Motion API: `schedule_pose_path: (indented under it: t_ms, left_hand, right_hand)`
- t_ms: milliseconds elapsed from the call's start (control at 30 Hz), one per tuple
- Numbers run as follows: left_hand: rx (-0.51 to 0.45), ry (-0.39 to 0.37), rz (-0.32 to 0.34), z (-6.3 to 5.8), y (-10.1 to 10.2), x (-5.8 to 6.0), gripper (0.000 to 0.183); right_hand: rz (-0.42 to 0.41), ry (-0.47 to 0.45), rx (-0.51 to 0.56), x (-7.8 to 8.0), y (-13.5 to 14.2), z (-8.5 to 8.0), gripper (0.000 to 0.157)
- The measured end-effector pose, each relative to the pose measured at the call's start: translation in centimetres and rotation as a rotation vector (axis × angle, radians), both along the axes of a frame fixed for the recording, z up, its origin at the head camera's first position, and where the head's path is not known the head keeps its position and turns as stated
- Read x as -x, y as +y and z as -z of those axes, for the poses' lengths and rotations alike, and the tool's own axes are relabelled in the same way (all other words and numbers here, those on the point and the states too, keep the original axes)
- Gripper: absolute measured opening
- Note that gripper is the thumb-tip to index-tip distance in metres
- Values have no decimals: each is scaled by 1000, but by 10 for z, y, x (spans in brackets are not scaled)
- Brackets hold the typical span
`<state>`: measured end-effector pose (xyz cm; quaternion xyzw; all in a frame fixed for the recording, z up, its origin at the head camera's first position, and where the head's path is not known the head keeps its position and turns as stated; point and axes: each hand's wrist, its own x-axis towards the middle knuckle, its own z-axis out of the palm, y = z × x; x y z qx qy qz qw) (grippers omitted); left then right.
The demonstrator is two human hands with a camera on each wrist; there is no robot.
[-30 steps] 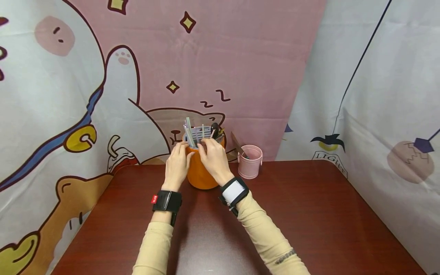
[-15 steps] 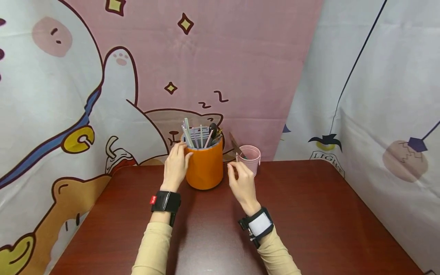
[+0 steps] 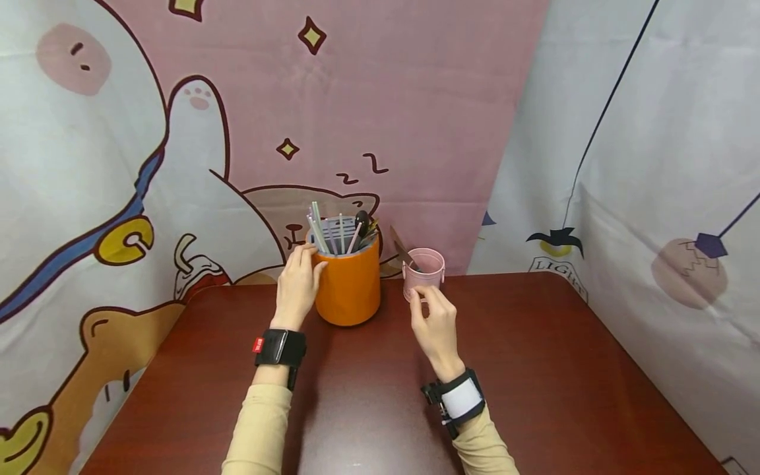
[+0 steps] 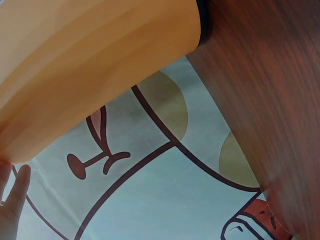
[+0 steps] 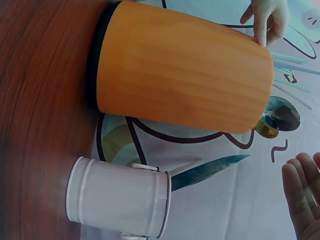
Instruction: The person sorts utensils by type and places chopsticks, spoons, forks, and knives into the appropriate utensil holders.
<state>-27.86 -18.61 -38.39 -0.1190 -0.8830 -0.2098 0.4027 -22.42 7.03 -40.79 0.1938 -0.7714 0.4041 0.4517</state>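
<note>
An orange cylindrical holder (image 3: 348,290) stands upright at the back of the table. Pale straws (image 3: 317,227), a dark spoon (image 3: 362,219) and other thin sticks poke out of it. The fingers of my left hand (image 3: 295,287) touch its left rim. In front of a small pink bucket (image 3: 424,270), my right hand (image 3: 436,326) hovers with fingers loosely bent. I see nothing between them in the right wrist view, where the fingers (image 5: 295,190) show at the edge. A pointed blade (image 5: 207,171) leans out of the bucket.
The dark brown wooden table (image 3: 368,396) reaches back to a cartoon-printed cloth (image 3: 427,119) behind it. Another printed cloth (image 3: 641,165) hangs along the right side. The bucket stands to the right of the orange holder, with a gap between them.
My right hand has left the orange holder's rim and moved right, to the front of the pink bucket. My left hand has stayed at the holder's rim. The view has shifted slightly.
</note>
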Motion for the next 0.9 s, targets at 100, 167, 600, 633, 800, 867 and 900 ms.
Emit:
schedule_pose_path:
  t_ms: [100, 167, 600, 633, 800, 867, 900]
  left_hand:
    - [-4, -1, -1, 0, 1, -1, 32]
    - [-3, -6, -2, 0, 0, -1, 32]
    - [11, -64, 13, -4, 0, -5, 42]
    - [10, -73, 17, -4, 0, -7, 43]
    - [-14, -156, 19, -2, 7, -24, 56]
    - [-26, -221, 25, -3, 14, -36, 64]
    - [-28, -261, 28, -4, 18, -43, 68]
  right_hand:
    - [-3, -4, -14, -2, 1, 0, 8]
    - [-1, -3, -20, -3, 1, 1, 8]
    - [6, -6, -76, -1, 1, -1, 7]
    - [7, -6, -83, -1, 0, -1, 6]
    - [17, -74, -144, -7, 2, -3, 6]
    - [21, -135, -192, -10, 4, -6, 12]
    - [21, -172, -224, -12, 5, -8, 16]
